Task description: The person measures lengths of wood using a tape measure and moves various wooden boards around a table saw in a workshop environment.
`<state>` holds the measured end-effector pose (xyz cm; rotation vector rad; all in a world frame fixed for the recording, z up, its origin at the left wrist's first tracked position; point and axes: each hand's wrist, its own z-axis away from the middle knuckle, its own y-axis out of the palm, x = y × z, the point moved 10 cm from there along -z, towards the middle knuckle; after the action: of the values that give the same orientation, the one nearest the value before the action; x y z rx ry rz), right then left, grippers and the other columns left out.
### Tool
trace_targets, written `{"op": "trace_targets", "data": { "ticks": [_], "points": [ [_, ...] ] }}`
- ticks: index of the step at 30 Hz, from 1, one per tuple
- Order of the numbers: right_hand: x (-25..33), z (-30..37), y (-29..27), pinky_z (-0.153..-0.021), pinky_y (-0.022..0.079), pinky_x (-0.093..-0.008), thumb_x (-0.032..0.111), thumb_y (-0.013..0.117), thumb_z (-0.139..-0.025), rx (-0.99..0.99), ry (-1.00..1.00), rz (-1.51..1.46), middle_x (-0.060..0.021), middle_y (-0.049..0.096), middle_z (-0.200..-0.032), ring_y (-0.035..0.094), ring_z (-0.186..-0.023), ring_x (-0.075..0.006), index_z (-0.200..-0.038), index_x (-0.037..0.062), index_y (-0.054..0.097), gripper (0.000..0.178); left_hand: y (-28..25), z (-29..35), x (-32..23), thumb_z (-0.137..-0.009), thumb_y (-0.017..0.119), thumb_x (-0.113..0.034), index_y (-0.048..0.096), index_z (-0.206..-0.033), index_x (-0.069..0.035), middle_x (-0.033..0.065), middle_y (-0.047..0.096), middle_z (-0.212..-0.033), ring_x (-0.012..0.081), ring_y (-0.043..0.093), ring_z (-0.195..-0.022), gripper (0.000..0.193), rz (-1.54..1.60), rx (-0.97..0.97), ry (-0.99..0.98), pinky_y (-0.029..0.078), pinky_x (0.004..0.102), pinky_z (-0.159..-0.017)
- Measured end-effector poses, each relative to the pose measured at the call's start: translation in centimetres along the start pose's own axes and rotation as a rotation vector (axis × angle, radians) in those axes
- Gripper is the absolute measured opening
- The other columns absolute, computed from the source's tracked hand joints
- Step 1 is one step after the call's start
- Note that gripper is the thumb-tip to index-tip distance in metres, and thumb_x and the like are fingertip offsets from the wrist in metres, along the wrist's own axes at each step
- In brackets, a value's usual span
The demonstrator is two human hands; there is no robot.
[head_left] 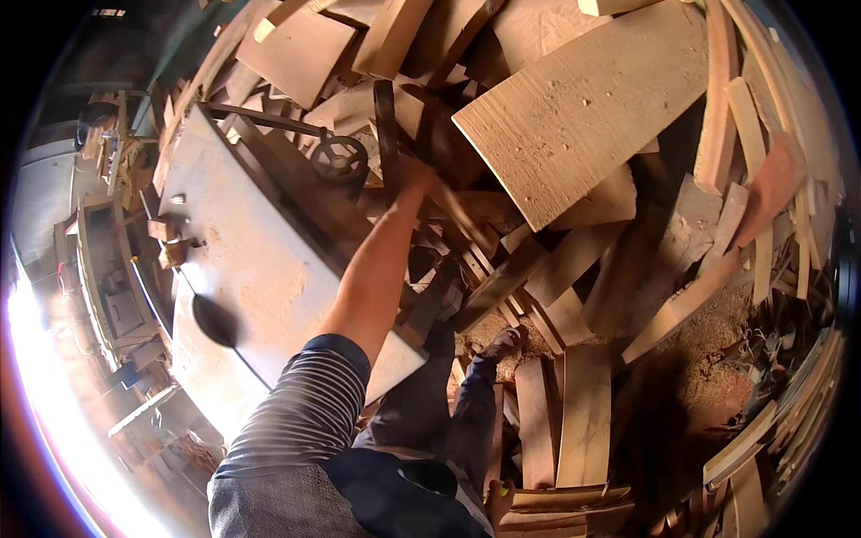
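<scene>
Reaching into the plank pile (574,117), one of the hands (414,172); grip unclear.

Warm sunlight, left-edge glare (fisheye-bent rim), deep shadows

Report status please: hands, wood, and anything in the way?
Left hand reaching into the plank pile, grip unclear. Right hand not visible. Big board beside the reach; table saw at left.

No packages, labels, signs or screens show anywhere around the reaching hand; only bare wood and machinery lie about it.
</scene>
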<state>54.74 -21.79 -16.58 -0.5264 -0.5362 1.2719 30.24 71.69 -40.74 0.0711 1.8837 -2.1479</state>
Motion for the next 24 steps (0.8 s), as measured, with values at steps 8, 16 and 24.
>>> {"op": "trace_targets", "data": {
  "ticks": [8, 16, 24],
  "points": [
    [2.3, 4.3, 0.8, -0.095, 0.054, -0.0361, 0.038, 0.081, -0.089, 0.021, 0.238, -0.092, -0.02, 0.069, -0.126, 0.067, -0.111, -0.0258, -0.145, -0.0034, 0.057, 0.073, 5.4, -5.6, 5.3, -0.088, 0.077, -0.053, 0.05, -0.135, 0.011, 0.0309, 0.063, -0.133, 0.0453, 0.065, -0.125, 0.084, 0.121, 0.048, -0.39, 0.056, 0.05, -0.103],
    [2.5, 4.5, 2.0, -0.097, 0.053, -0.0361, 0.037, 0.081, -0.09, 0.037, 0.229, -0.068, -0.0201, 0.068, -0.128, 0.066, -0.114, -0.0263, -0.145, -0.004, 0.057, 0.073, 6.3, -9.0, 9.9, -0.081, 0.085, -0.048, 0.059, -0.123, 0.006, 0.0295, 0.073, -0.115, 0.0463, 0.074, -0.108, 0.073, 0.231, 0.003, -0.312, 0.059, 0.0526, -0.094],
    [4.6, 4.1, 3.5, -0.099, 0.052, -0.0368, 0.033, 0.08, -0.089, 0.074, 0.151, -0.2, -0.0198, 0.068, -0.133, 0.066, -0.118, -0.0282, -0.146, -0.0019, 0.059, 0.07, -1.7, -6.6, 1.8, -0.089, 0.077, -0.033, 0.068, -0.111, 0.001, 0.0249, 0.076, -0.112, 0.0458, 0.073, -0.107, 0.042, -0.091, 0.066, -0.125, 0.06, 0.0513, -0.092]
  ]
}}
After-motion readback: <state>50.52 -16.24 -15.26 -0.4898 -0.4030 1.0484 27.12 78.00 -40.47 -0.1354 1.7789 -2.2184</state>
